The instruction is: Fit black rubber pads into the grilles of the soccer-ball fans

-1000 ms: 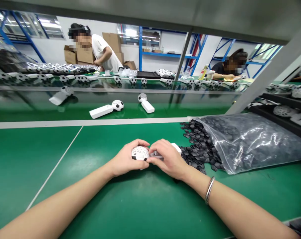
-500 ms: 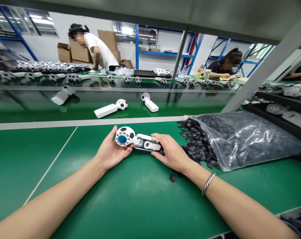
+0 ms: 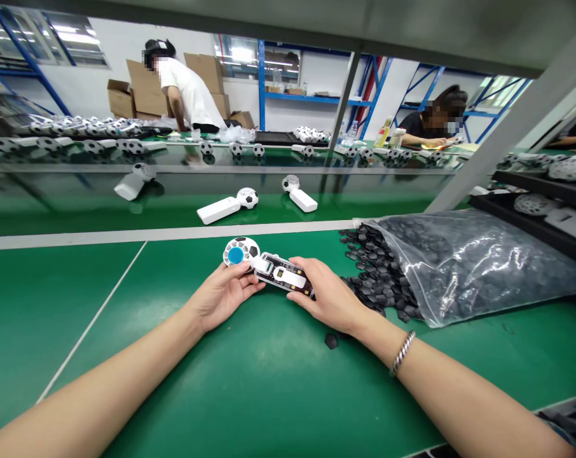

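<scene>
My left hand point(image 3: 226, 296) has its thumb pressed on the near edge of the ball end of a gadget point(image 3: 288, 277), the fingers loosely bent below the neck. My right hand point(image 3: 330, 292) pinches the handle across its width — fingertips on the far long edge, thumb on the near one — with the handle's end tucked into my palm. The gadget lies slantwise between my hands, blue disc and circuit side up, above the green table point(image 3: 250, 388); I cannot tell whether its underside touches.

In this view the ball's far edge comes right up to the white strip point(image 3: 173, 235) along the table's far side. Beyond that strip lie three more white gadgets point(image 3: 228, 205), well apart from each other. To my left the green spreads past a thin white line point(image 3: 95, 318), and toward me it runs wide between my forearms.

My right side is tighter: a heap of black chips point(image 3: 371, 273) sits just beside my knuckles, spilling from the mouth of a clear bag point(image 3: 498, 261), with black trays point(image 3: 495, 207) behind it. One loose chip point(image 3: 331, 341) lies near my right wrist — on the near side, below the bracelet's level point(image 3: 402, 353) or close to it.
</scene>
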Demonstrator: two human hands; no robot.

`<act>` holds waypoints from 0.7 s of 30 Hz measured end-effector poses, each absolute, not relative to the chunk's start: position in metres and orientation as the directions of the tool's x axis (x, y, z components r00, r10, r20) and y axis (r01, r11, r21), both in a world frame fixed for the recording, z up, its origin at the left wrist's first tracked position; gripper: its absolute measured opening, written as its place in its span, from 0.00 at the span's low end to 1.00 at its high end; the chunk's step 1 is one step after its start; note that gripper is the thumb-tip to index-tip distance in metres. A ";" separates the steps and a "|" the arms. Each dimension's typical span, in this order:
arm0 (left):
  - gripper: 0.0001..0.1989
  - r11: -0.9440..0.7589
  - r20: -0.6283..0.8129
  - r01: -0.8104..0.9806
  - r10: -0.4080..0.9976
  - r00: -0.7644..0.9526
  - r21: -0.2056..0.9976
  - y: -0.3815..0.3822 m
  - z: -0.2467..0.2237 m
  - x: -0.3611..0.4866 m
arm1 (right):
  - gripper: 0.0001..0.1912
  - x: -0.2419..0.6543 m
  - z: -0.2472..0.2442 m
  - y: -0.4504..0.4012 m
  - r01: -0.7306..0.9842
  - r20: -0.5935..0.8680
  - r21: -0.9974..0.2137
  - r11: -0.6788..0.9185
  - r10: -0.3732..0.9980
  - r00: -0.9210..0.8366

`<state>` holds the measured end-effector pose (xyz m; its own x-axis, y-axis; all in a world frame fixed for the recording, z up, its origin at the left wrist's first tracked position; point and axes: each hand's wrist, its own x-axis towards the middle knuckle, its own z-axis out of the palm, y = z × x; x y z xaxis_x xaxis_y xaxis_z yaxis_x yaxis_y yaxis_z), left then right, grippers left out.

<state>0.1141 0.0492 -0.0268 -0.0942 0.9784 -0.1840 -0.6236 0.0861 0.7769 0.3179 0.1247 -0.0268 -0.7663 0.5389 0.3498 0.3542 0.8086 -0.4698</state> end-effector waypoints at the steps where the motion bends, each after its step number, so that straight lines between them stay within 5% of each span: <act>1: 0.10 0.082 -0.180 -0.612 0.979 -0.100 0.787 0.049 -0.027 0.114 | 0.28 0.318 -0.027 0.125 0.352 0.350 -0.467 0.811 0.535 -0.769; 6: 0.17 0.059 -0.164 -0.536 0.975 -0.150 0.842 0.050 -0.031 0.116 | 0.31 0.318 -0.027 0.124 0.367 0.330 -0.442 0.819 0.529 -0.782; 14: 0.10 0.006 -0.137 -0.555 0.971 -0.195 0.832 0.049 -0.030 0.119 | 0.31 0.319 -0.027 0.122 0.376 0.306 -0.411 0.830 0.515 -0.801; 21: 0.11 -0.025 -0.126 -0.552 0.964 -0.235 0.834 0.049 -0.029 0.121 | 0.23 0.320 -0.028 0.122 0.291 0.302 -0.580 0.761 0.532 -0.791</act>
<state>0.1209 0.0491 -0.0288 -0.2350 0.9637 -0.1264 -0.5518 -0.0252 0.8336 0.3198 0.1223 -0.0277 -0.7910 0.5323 0.3017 0.2906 0.7608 -0.5803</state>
